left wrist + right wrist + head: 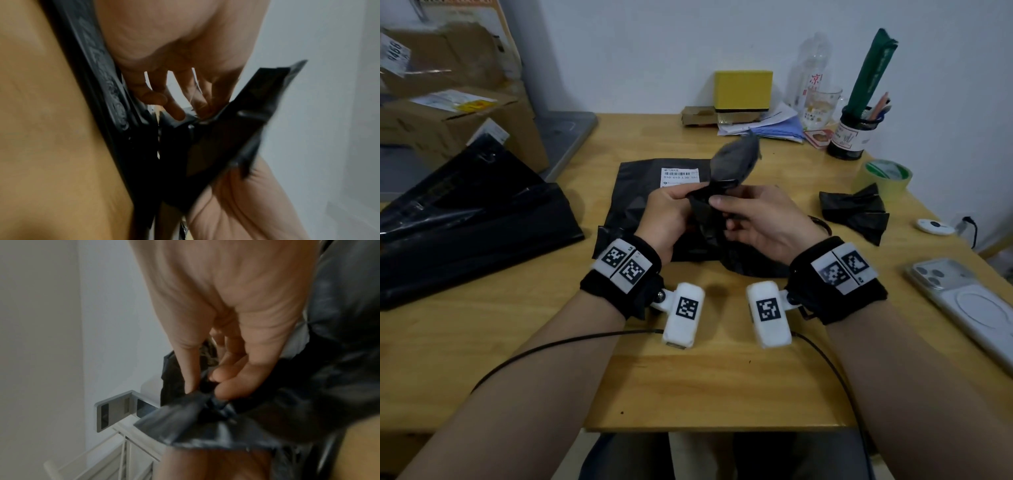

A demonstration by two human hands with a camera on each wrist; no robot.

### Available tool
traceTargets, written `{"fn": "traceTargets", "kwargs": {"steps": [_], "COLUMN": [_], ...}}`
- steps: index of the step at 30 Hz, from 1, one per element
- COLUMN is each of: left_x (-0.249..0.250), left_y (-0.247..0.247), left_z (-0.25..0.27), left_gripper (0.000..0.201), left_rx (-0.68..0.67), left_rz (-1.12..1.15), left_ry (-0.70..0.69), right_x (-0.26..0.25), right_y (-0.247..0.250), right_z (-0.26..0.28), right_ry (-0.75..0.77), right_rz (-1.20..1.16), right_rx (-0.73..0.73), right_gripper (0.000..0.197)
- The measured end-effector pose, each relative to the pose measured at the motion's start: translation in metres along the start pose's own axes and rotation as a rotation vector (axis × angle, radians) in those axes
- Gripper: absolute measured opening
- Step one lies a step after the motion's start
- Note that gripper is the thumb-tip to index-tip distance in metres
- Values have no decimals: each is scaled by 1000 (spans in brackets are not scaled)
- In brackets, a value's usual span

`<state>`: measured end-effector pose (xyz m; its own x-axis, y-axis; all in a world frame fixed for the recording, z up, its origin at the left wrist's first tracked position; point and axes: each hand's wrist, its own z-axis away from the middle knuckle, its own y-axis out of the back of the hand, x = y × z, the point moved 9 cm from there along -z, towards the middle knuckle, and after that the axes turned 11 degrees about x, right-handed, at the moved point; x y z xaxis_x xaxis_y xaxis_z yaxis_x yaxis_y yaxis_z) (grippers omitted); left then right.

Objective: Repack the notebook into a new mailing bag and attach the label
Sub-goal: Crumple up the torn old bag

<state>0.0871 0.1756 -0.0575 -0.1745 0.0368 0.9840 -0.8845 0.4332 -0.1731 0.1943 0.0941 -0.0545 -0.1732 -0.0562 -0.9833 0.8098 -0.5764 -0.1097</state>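
Observation:
Both hands hold a crumpled black plastic bag [732, 164] in the air over the table's middle. My left hand [688, 198] grips its near left part, fingers curled round the plastic [236, 129]. My right hand [722, 209] pinches the bag [195, 415] between thumb and fingers from the right. Under the hands lies a flat black mailing bag [637, 198] with a white barcode label [679, 177] stuck near its far edge. No notebook shows in any view.
A heap of black bags [465, 219] covers the table's left, with cardboard boxes [458, 116] behind. Right of the hands lie another crumpled black piece [856, 212], a tape roll [887, 176] and a phone [969, 305]. A yellow box [743, 90], papers and a pen holder [854, 133] stand at the back.

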Motion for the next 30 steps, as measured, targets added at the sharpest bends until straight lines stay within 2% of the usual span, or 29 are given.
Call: {"fn": "traceTargets", "kwargs": {"steps": [4,5,8,12,16,19,21,26,28,30], "left_x": [0,-1,-2,-5,-10,-8,-8,-14,-15,-13], "left_y": [-7,-8,-11,-16,-26,-36,-34,-23,-19,-11], "left_z": [1,1,5,8,17,28,28,19,14,9], "left_gripper": [26,27,30,32,43,34,30,44,31,20], "left_rx": [-58,-72,-100,-142,-230,-339,-312,-195,-153,-81], "left_rz": [-10,-2,11,41,101,148,149,118,135,167], "left_ry": [-2,17,61,108,229,313,324,323,329,325], "right_x": [5,5,4,3,2,2,1,-4,-5,-6], "right_y": [5,6,8,6,7,8,9,18,25,33], "right_z": [1,1,3,5,9,9,9,10,8,5], "right_ry": [-15,-7,-4,-29,-39,-46,-47,-13,-6,1], "right_rz": [55,74,115,84,47,10,-11,-22,-20,-51], "right_rx": [24,26,25,0,13,22,15,65,124,194], "right_gripper": [48,45,18,11,7,9,14,22,23,16]}}
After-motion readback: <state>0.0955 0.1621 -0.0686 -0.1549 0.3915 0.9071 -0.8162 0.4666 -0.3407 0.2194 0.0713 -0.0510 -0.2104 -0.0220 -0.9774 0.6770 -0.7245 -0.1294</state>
